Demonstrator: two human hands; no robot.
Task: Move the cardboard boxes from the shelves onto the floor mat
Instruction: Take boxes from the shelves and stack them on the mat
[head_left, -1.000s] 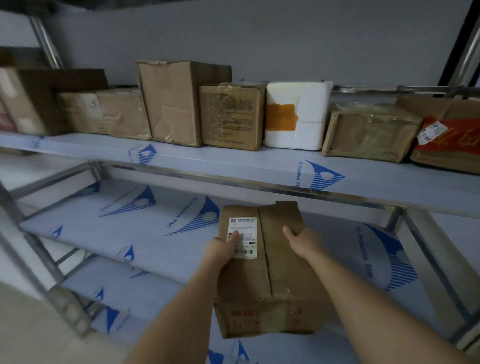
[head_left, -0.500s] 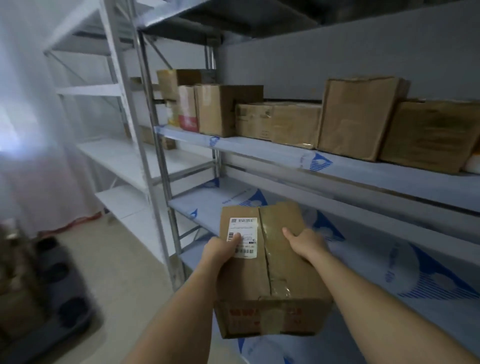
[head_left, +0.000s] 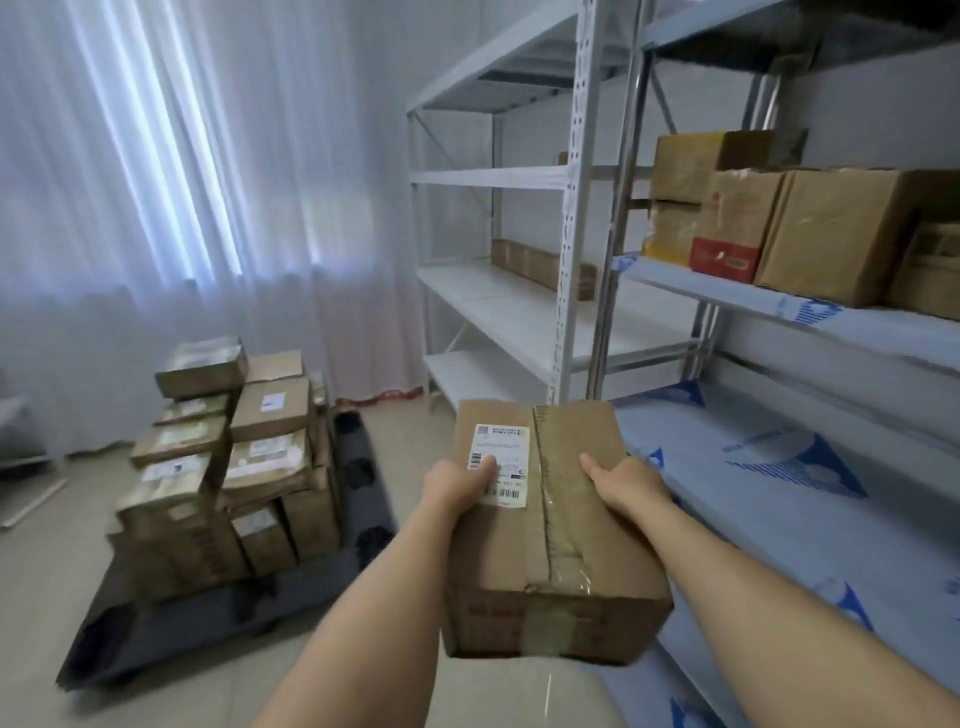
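Box off the shelf, view swung round toward the mat.

Head view: a second ago the steel shelves filled the frame; now the dark grey floor mat (head_left: 332, 582) with its stacked boxes shows at left. The left hand (head_left: 457, 486) and right hand (head_left: 621, 480) grip the taped brown cardboard box (head_left: 550, 530) by its sides, thumbs on top, in mid-air; carrying remains.

Taped cardboard box (head_left: 550, 525) held level above floor, stacked boxes (head_left: 228, 462) on mat (head_left: 171, 629).
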